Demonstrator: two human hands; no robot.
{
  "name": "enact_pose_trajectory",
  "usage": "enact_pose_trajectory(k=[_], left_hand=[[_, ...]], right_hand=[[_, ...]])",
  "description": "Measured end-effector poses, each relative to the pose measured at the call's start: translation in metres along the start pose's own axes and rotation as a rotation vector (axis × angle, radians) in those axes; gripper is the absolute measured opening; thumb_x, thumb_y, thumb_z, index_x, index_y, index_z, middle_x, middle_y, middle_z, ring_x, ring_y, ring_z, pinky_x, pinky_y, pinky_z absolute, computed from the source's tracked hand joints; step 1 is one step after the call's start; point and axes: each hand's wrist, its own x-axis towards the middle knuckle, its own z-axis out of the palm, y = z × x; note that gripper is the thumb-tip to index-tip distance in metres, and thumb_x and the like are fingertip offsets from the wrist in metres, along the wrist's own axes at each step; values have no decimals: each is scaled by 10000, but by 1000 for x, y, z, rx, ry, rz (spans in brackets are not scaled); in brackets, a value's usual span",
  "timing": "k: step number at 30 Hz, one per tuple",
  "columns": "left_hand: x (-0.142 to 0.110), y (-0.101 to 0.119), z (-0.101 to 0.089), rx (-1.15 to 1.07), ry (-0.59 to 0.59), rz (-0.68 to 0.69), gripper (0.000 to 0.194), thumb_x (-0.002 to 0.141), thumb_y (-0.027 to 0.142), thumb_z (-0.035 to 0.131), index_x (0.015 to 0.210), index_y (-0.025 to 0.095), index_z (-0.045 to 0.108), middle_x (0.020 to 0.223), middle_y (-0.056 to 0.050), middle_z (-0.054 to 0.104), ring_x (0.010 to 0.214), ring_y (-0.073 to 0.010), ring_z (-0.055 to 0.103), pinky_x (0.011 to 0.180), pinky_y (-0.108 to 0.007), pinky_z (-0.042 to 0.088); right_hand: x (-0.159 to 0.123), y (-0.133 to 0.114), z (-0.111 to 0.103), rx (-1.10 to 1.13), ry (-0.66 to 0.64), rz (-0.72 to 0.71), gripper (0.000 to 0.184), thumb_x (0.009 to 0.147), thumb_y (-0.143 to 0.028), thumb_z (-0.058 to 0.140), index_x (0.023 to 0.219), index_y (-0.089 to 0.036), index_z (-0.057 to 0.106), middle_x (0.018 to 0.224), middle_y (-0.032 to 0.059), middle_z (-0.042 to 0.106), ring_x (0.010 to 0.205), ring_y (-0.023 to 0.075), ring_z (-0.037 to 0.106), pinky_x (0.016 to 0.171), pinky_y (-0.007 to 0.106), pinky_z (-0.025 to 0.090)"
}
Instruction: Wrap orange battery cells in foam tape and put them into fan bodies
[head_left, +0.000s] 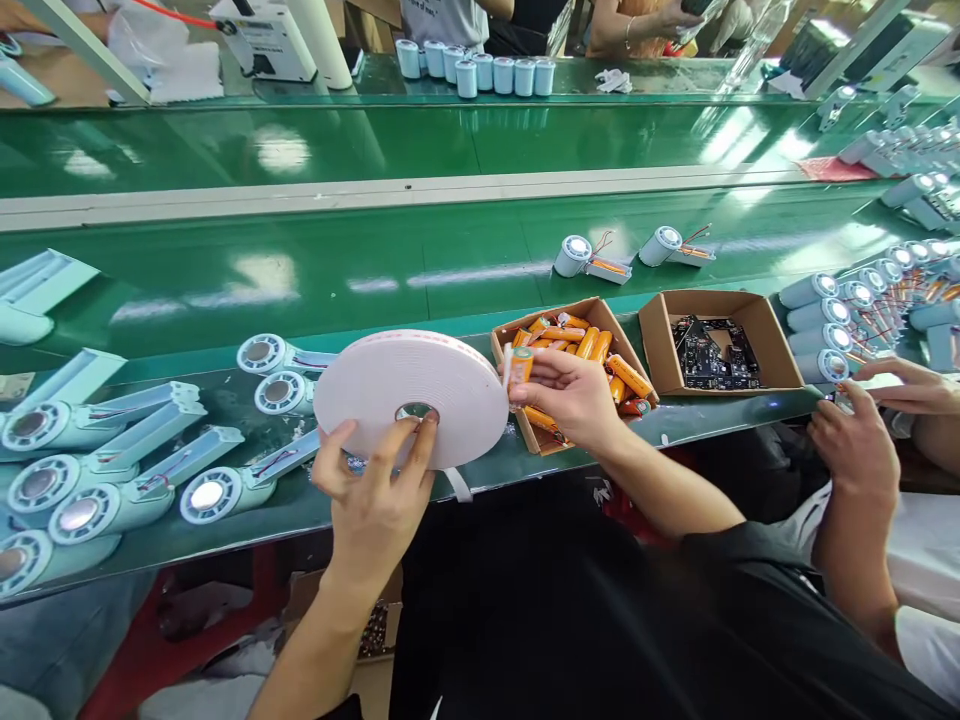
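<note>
A large white disc-shaped roll of tape (420, 370) with a small centre hole is held tilted above the green bench (292, 507), and just beside its right rim an orange cylindrical battery (520, 367) is held roughly upright

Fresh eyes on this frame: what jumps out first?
The large white roll near the centre, in the left hand. Next, the orange cylinder in the right hand, at the roll's right edge. Behind them, the glossy green surface spans the view.
</note>
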Motion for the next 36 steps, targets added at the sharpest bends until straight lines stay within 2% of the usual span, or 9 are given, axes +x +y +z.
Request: enact_pose_trajectory(k=[5, 9, 12, 15, 18, 24, 29, 33, 36], left_hand=[[-7, 23, -1, -32, 36, 21, 771, 825, 155, 788, 1551, 263, 553, 1164, -136, 698, 1407, -427, 371, 1128, -608, 449], [-6, 6, -2, -134, -286, 96, 745, 818, 118, 782, 1515, 296, 590, 1277, -95, 698, 1355, -392, 449, 1198, -648, 379], [10, -32, -2, -338, -556, 130, 780, 802, 328, 863, 1524, 292, 570, 1491, -84, 597, 1459, -399, 406, 1225, -612, 381], [38, -89, 0, -419, -507, -41, 434, 977, 498, 655, 1347, 277, 706, 1429, -54, 658, 1362, -284, 560, 1188, -446, 453], [65, -153, 6, -178, -495, -269, 425, 1048, 495, 448, 1143, 279, 802, 1311, -38, 735, 1311, -285, 576, 1200, -490, 403], [100, -235, 29, 50, -912, -286, 463, 963, 522, 462, 1090, 286, 839, 1555, -19, 570, 1436, -398, 378, 1189, -554, 343], [158, -232, 73, 41, -889, -80, 332, 840, 278, 573, 1015, 223, 849, 1322, -94, 697, 1163, -333, 557, 1082, -491, 434], [227, -192, 122, -56, -771, 35, 336, 849, 220, 569, 1053, 245, 835, 1390, -59, 674, 1265, -274, 554, 1174, -431, 357], [262, -165, 143, -145, -812, 45, 274, 809, 250, 622, 977, 260, 839, 1288, -23, 739, 1088, -214, 656, 1041, -327, 452]], right_hand=[[3, -3, -11, 113, 262, -149, 376, 760, -453, 908, 1036, -233, 779, 980, 50, 809, 850, 246, 773, 796, 438, 679], [35, -52, -62, 136, 521, -569, 239, 797, -443, 879, 980, -322, 783, 1056, -48, 794, 1006, 207, 773, 868, 394, 683], [44, -67, -74, 55, 504, -561, 259, 835, -468, 851, 1078, -429, 771, 1154, -65, 782, 1136, 236, 752, 968, 463, 673], [36, -52, -64, 51, 359, -501, 592, 718, -428, 952, 1261, -432, 714, 993, -38, 812, 940, 242, 805, 865, 454, 710], [24, -29, -61, 72, 287, -525, 600, 662, -357, 989, 1207, -341, 737, 912, -8, 821, 833, 263, 817, 763, 451, 726], [-4, -15, -98, -21, 368, -469, 505, 666, -379, 984, 1119, -371, 761, 912, -13, 824, 781, 291, 819, 706, 476, 726], [9, -39, -109, -171, 337, -508, 442, 659, -291, 990, 1044, -354, 782, 891, -27, 817, 815, 279, 824, 685, 409, 721], [85, -59, -80, -243, 108, -478, 391, 725, -280, 934, 1045, -297, 711, 832, -36, 817, 824, 241, 824, 720, 366, 697], [154, -52, -53, -408, -61, -354, 409, 782, -342, 874, 1139, -252, 698, 913, -5, 830, 840, 208, 813, 822, 360, 669]])
